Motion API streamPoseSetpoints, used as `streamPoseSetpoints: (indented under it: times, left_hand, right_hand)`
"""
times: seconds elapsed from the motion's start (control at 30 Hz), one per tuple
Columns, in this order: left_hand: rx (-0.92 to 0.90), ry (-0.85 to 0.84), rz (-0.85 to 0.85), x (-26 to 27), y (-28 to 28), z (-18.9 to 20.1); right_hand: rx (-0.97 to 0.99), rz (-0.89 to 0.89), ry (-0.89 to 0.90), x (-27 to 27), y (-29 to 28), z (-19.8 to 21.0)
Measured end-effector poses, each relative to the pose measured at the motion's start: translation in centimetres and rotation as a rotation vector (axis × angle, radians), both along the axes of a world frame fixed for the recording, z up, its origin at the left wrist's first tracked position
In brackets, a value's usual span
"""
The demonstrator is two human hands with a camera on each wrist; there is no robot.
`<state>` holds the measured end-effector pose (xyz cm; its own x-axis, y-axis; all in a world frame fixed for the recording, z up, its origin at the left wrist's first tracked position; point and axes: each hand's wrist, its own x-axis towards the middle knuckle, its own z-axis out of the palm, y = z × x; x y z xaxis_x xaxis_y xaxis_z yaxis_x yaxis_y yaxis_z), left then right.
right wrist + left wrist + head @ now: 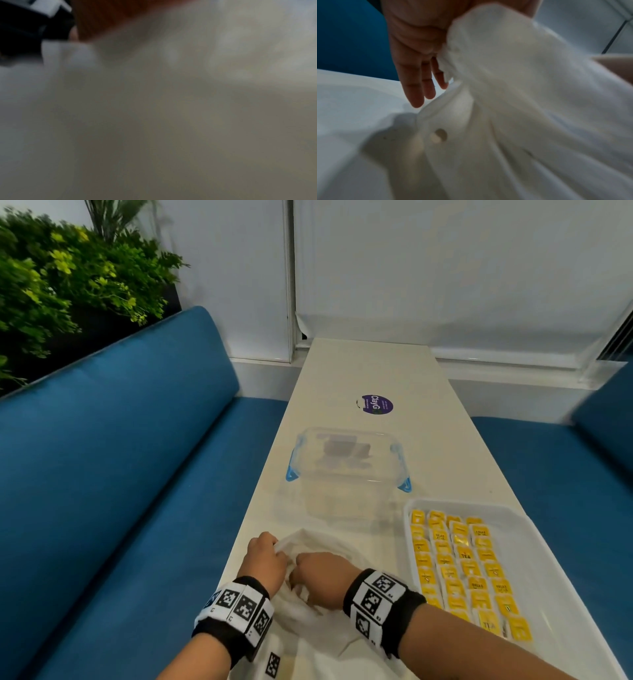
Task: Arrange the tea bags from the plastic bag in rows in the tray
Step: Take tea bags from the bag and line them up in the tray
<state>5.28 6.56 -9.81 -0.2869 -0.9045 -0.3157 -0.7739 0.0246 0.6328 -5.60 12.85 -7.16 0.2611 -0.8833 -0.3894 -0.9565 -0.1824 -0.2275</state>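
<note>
A white plastic bag [322, 628] lies crumpled at the near end of the table. My left hand [265, 556] pinches the bag's rim and holds it up; in the left wrist view the bag [522, 108] is bunched against the hand [412, 54], with three fingers hanging straight. My right hand [320, 575] reaches into the bag's mouth, its fingers hidden by plastic. The right wrist view shows only blurred white bag [171, 121]. Yellow tea bags [462, 563] lie in several rows along the left side of the white tray [548, 570].
A clear lidded container [347, 470] with blue clips stands just beyond the bag. Farther back, a purple round sticker [376, 404] is on the narrow white table [445, 440]. Blue sofa cushions [120, 474] flank the table on both sides.
</note>
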Motion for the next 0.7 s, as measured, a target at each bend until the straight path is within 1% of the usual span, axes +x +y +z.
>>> streamPoseSetpoints:
  times: [0.07,0.23,0.27,0.33,0.4,0.43,0.47,0.5,0.6,0.63,0.7]
  left_hand:
    - [0.003,0.014,0.009,0.2,0.0,-0.1]
    - [0.031,0.121,0.056,0.8,0.2,0.2]
    - [0.015,0.146,0.074,0.9,0.3,0.5]
    - [-0.070,0.227,0.118,0.8,0.8,1.7]
    - [-0.144,0.367,0.138,0.4,1.4,3.2]
    - [-0.145,0.430,0.124,0.1,1.8,3.9]
    - [-0.110,0.509,0.104,-0.3,2.1,4.4]
    - [-0.031,0.619,0.084,-0.9,2.5,5.0]
    - [0.326,1.001,0.084,-3.5,4.0,6.8]
    - [0.423,1.100,0.098,-4.3,4.7,7.6]
    - [0.590,1.249,0.017,-6.4,5.7,8.3]
  right_hand:
    - [-0.033,-0.088,-0.124,-0.6,0.0,0.9]
    - [-0.222,-0.282,-0.376,-2.3,0.5,4.2]
    - [-0.240,-0.355,-0.460,-2.7,0.6,5.1]
    - [-0.211,-0.521,-0.709,-3.4,0.9,7.0]
    - [-0.214,-0.607,-0.910,-4.3,1.3,8.8]
    - [-0.236,-0.619,-0.963,-4.7,1.6,9.7]
    - [-0.262,-0.619,-1.002,-4.9,1.9,10.6]
    - [-0.285,-0.617,-1.034,-5.1,2.3,11.5]
    - [-0.326,-0.616,-1.117,-5.9,3.8,13.6]
    - [-0.317,-0.615,-1.133,-6.2,4.5,14.0]
    - [-0.276,-0.622,-1.151,-7.0,6.1,14.6]
